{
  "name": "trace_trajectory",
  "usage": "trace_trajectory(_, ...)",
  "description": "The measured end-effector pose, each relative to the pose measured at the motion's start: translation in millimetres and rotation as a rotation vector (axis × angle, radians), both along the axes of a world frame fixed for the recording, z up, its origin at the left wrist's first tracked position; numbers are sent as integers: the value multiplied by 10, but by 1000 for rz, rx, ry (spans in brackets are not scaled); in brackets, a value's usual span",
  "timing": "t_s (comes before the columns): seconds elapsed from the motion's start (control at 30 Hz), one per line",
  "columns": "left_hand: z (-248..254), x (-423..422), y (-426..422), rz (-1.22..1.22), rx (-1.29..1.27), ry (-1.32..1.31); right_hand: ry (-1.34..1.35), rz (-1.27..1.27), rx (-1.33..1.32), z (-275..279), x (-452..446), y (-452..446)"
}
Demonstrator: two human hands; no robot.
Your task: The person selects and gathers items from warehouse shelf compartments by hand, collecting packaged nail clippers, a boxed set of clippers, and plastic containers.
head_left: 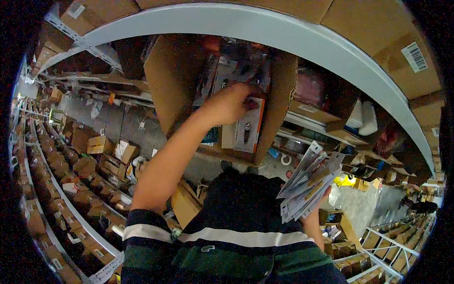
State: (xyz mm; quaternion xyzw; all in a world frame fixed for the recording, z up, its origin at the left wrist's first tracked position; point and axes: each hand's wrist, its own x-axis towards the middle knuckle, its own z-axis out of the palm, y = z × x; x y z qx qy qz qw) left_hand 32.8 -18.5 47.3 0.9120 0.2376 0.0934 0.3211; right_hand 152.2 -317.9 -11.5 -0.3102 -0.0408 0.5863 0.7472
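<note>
**At four o'clock, a fanned stack of flat packs (308, 183); at twelve, a hand inside a carton**

Closest in, the right hand (313, 217) grips the stack from beneath, fingers wrapped round its edges. The packs look light, with stiff backing and probably slick faces, so they could slide apart; holding both long edges near the middle seems safest.

Farther out, toward twelve, the left hand (231, 102) reaches into the open carton (172, 90), fingers curled at the upper end of an orange-edged pack (247, 127). Whether they pinch it cannot be told. That pack also looks light, easiest taken by its edges. The carton's walls flank the reach, and a pale shelf beam (227, 19) arches overhead from ten to three.

Beyond, a tape roll (286, 159) shows near four, loose cartons (99, 145) near nine, and stocked racks (52, 203) past eight.
</note>
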Motion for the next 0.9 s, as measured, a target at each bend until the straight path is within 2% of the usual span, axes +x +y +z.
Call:
trace_trajectory(0.03,19,23,-19,-47,17,59,-5,-7,-3,-32,13,-22)
trace_trajectory(0.07,216,-42,-115,22,120,195,-10,-15,-6,-51,23,-36)
trace_trajectory(0.1,289,-92,-76,25,120,200,-5,-11,-6,-47,15,-29)
trace_trajectory(0.17,369,-238,66,138,184,-240,-21,-67,89,-32,-24,-8)
trace_trajectory(0.2,365,-344,119,130,187,-237,-17,-75,92,-56,-23,-17)
trace_trajectory(0.27,303,-508,184,327,396,-58,-5,-84,90,-109,15,-33)
trace_trajectory(0.3,241,-522,141,325,396,-59,-7,-85,90,-93,20,-36)
trace_trajectory(0.37,81,-566,79,298,509,417,47,-66,93,-60,21,7)
trace_trajectory(0.47,-59,-450,132,194,593,512,-26,-51,62,-42,12,29)
trace_trajectory(0.6,-111,-426,116,191,679,556,15,20,109,10,8,68)
trace_trajectory(0.67,-286,-472,158,161,901,387,33,19,131,-57,12,37)
trace_trajectory(0.77,-371,-458,224,171,1009,246,45,22,121,-131,42,-3)
trace_trajectory(0.9,-379,-429,273,135,857,381,53,26,164,-112,45,13)
